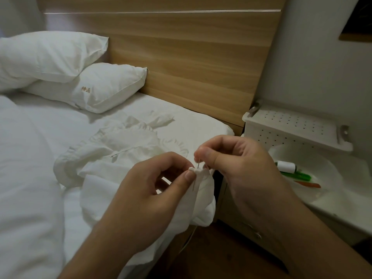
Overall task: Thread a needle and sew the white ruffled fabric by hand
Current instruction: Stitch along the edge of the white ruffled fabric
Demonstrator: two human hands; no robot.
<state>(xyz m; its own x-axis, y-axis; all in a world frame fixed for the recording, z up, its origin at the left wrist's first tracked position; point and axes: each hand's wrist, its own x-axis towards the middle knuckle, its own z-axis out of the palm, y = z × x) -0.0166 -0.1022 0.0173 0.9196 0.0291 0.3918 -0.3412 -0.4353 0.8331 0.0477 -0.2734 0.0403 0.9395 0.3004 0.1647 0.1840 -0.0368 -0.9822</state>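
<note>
From the head view, the left hand (161, 184) has its fingers curled, thumb and forefinger pinching a folded edge of the white ruffled fabric (124, 146) near the centre of the scene. The right hand (237, 164) sits just right of it, fingers curled, thumb and forefinger pinching the needle (198, 164), whose thin shaft stands nearly upright with its lower end at the pinched fold. Whether thread runs through the needle cannot be told. The rest of the fabric spreads left and far from the hands across the bed (60, 127), with part hanging over the bed's near right edge.

On the right, a white bedside table (342, 214) carries a white plate (314, 158); on it lie a white thread spool (286, 167), a green tool (296, 175) and an orange one (310, 185), partly hidden behind the right hand. A white perforated tray (296, 125) stands farther back.

Two white pillows (66, 73) lean at the far left against the wooden headboard (191, 57)
</note>
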